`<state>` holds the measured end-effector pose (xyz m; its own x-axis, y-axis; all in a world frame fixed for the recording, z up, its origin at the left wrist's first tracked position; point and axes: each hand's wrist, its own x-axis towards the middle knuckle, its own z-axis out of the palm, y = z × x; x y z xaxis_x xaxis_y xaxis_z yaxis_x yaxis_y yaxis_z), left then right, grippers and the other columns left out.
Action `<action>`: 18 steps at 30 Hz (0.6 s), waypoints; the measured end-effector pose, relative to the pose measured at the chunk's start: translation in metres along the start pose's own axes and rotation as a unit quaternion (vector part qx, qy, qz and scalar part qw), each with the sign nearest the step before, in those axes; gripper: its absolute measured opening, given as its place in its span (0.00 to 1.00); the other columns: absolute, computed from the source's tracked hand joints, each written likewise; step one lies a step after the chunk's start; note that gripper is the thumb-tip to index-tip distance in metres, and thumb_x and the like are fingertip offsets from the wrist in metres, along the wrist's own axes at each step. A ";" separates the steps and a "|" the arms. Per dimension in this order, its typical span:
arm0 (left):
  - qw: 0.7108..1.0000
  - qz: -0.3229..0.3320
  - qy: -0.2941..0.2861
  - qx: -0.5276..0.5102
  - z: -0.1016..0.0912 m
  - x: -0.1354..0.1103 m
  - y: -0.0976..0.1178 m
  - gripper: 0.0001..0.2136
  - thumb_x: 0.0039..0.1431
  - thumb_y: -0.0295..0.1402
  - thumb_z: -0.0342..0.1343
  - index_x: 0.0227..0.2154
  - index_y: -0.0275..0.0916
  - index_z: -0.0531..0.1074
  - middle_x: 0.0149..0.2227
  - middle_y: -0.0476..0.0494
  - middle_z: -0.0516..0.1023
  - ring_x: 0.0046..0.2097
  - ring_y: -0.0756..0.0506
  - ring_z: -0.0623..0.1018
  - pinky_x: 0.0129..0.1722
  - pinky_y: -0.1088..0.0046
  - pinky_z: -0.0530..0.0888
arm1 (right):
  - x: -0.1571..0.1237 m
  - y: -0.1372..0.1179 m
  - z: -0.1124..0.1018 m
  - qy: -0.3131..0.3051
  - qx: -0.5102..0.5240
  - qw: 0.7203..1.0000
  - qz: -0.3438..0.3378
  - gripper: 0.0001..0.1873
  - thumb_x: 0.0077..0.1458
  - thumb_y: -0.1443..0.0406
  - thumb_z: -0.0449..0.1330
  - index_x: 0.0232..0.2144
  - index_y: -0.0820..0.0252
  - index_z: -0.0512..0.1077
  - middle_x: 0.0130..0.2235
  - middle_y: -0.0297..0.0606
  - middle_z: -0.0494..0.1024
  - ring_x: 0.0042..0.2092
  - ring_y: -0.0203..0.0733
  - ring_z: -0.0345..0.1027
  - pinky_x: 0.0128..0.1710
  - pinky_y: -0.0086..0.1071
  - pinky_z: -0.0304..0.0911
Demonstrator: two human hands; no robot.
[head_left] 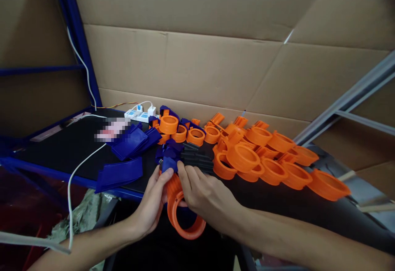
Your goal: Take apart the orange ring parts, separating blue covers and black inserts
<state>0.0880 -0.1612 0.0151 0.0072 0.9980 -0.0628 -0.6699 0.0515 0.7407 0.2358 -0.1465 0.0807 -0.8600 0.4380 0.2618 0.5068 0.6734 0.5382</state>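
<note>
My left hand (151, 203) grips an orange ring-shaped plastic part (188, 232) by its upper end, thumb pressed on a dark blue piece (169, 164) there. My right hand (202, 188) closes on the same part from the other side, its fingertips against the blue piece. The ring end hangs down toward me, over the table's front edge. What my right fingertips pinch is hidden. Just beyond my hands lie small dark blue pieces (165, 149) and a pile of black strips (197, 158).
Several orange ring parts (271, 170) stand in rows at the right; some behind have blue pieces attached. Flat blue sheets (120, 174) lie left. A white power strip (137, 115) sits at the back, and a white cable (70, 188) hangs over the front left edge. Cardboard (197, 65) walls the back.
</note>
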 end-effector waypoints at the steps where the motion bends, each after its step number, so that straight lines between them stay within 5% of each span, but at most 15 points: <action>1: 1.000 -0.002 0.001 -0.002 -0.001 0.000 -0.001 0.16 0.58 0.39 0.61 0.48 0.41 0.71 0.44 0.44 0.79 0.44 0.41 0.80 0.44 0.65 0.77 | 0.001 0.002 0.001 -0.005 0.003 1.000 -0.001 0.23 0.60 0.71 0.52 0.56 0.75 0.65 0.40 0.52 0.77 0.36 0.47 0.71 0.25 0.36 0.66; 5: 0.999 0.016 0.002 -0.033 -0.006 -0.005 -0.003 0.19 0.58 0.41 0.60 0.50 0.41 0.71 0.44 0.43 0.79 0.45 0.39 0.80 0.44 0.61 0.77 | 0.009 0.025 0.001 -0.046 0.054 0.996 0.060 0.23 0.57 0.78 0.50 0.55 0.72 0.66 0.38 0.49 0.77 0.35 0.46 0.73 0.25 0.33 0.66; 8: 0.999 0.013 -0.017 -0.046 -0.010 -0.007 -0.001 0.19 0.58 0.42 0.59 0.50 0.42 0.71 0.44 0.42 0.79 0.46 0.37 0.80 0.46 0.57 0.77 | 0.017 0.044 0.000 -0.055 0.150 0.982 0.103 0.21 0.59 0.77 0.50 0.53 0.66 0.68 0.42 0.46 0.77 0.39 0.44 0.75 0.34 0.33 0.70; 14: 0.995 0.056 -0.003 -0.079 -0.013 -0.007 0.010 0.20 0.59 0.45 0.57 0.50 0.39 0.72 0.49 0.38 0.79 0.53 0.34 0.76 0.53 0.55 0.73 | 0.032 0.062 -0.009 0.001 0.348 0.935 0.075 0.22 0.61 0.73 0.51 0.55 0.60 0.72 0.49 0.42 0.78 0.49 0.40 0.73 0.49 0.35 0.68; 18: 0.990 0.042 -0.070 -0.111 -0.022 -0.029 -0.004 0.24 0.59 0.51 0.53 0.51 0.40 0.70 0.44 0.36 0.79 0.45 0.32 0.80 0.46 0.51 0.75 | 0.063 0.076 -0.010 0.081 0.417 0.895 0.132 0.20 0.58 0.73 0.56 0.50 0.57 0.75 0.50 0.39 0.79 0.49 0.41 0.73 0.52 0.37 0.66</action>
<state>0.0743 -0.1909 -0.0010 0.0381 0.9945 0.0976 -0.8187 -0.0250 0.5737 0.2191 -0.0736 0.1458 -0.6672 0.6010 0.4401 0.5035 0.7992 -0.3282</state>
